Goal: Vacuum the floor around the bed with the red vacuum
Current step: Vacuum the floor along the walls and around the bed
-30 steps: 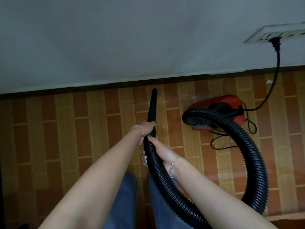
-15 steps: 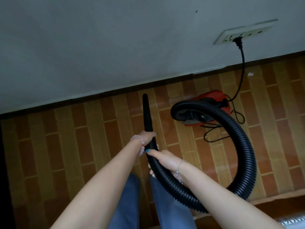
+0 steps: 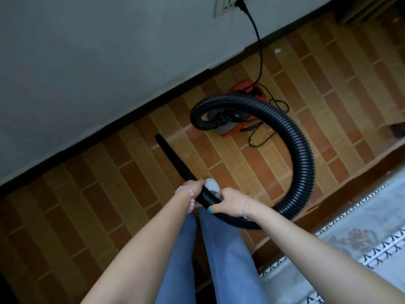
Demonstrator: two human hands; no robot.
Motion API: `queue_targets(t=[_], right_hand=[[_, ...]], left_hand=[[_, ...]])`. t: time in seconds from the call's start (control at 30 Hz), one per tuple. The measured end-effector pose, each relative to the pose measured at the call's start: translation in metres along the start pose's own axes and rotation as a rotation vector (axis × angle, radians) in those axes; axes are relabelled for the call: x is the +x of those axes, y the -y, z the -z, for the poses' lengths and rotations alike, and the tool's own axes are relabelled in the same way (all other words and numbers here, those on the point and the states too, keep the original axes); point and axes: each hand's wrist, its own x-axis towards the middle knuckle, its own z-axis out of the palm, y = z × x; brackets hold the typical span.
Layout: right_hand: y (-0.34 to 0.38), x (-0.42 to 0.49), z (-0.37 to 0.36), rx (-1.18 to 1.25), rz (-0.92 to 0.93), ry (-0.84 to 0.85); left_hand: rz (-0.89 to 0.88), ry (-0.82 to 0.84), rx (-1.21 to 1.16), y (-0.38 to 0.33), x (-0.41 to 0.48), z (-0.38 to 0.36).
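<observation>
One red vacuum is sitting at 1 o'clock. Left hand and right hand, fingers curled, are gripping one hose.

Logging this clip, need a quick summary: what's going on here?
A person holds the black hose with both hands: the left hand grips where the nozzle begins, the right hand just behind. The nozzle points at the tiled floor near the wall. The red vacuum sits by the wall, cord plugged into the socket. The bed edge is at right.

no readable text, labels, brands or numbers anywhere
</observation>
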Motion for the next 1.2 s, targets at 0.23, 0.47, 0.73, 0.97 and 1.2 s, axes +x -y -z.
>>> queue_targets(t=[0.23,0.47,0.73,0.97,1.2], right_hand=[[-0.005,-0.016,-0.016,-0.088,-0.028,-0.036],[0.019,-0.053,0.012,0.042,0.089,0.045],[0.045,-0.101,0.07,0.344,0.158,0.178],[0.051,-0.133,0.106,0.843,0.231,0.414],[0.052,-0.14,0.137,1.152,0.283,0.551]], left_hand=[[-0.002,0.011,-0.052,0.018,-0.014,-0.003],[-0.127,-0.043,-0.155,-0.012,-0.066,0.009],[-0.237,-0.105,-0.135,-0.072,-0.14,0.031],[-0.323,-0.088,-0.266,-0.117,-0.183,0.031],[-0.295,-0.087,-0.266,-0.164,-0.196,0.022]])
